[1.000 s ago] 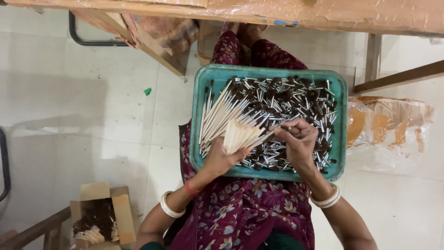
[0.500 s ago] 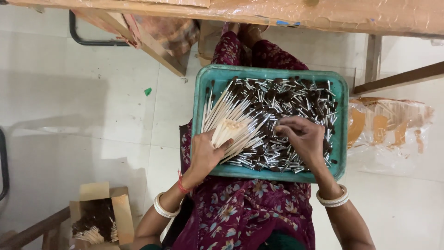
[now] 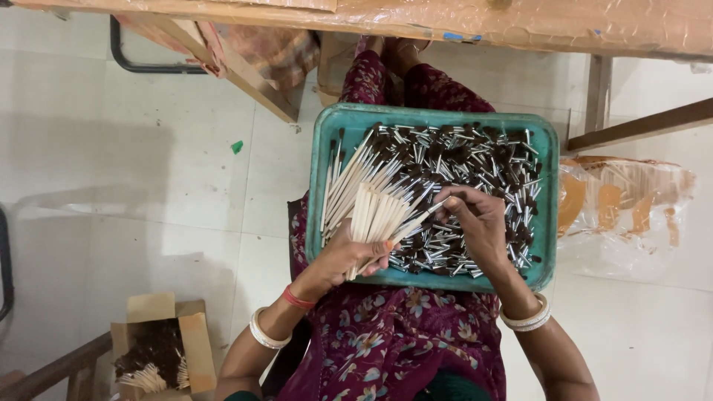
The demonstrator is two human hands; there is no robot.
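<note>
**Both hands closed on brushes over the tray in your lap**

Start at your far left: a small open cardboard box [image 3: 160, 349] sits on the floor, holding more pale wooden sticks and a dark mass, well apart from your hands.

Your left hand [image 3: 349, 256] is curled shut around a fanned bundle of pale wooden-handled brushes [image 3: 371, 200]. The fingers wrap over the lower ends of the handles, with the thumb side pressing against them, and the bundle spreads out upward and to the left across the tray. Your left forearm comes up from the lower left, wrist slightly bent inward, with a red thread and a white bangle on it. The hand rests at the tray's near rim.

The teal plastic tray [image 3: 316, 186] lies across your lap on the floral maroon cloth. It is filled with loose brush heads [image 3: 483, 160], dark tufts in silver metal ferrules, heaped mostly toward the right and far side.

Your right hand [image 3: 479, 223] is closed in a pinch: its fingertips hold a single brush [image 3: 427, 215] by its ferrule end, with the thin handle pointing left and down toward the bundle and touching or almost touching it. The palm faces down over the heap of heads. Your right forearm rises from the lower right, white bangles at the wrist, just past the tray's near edge.

To the right of the tray, a clear plastic bag [image 3: 631, 215] lies on the floor.
</note>
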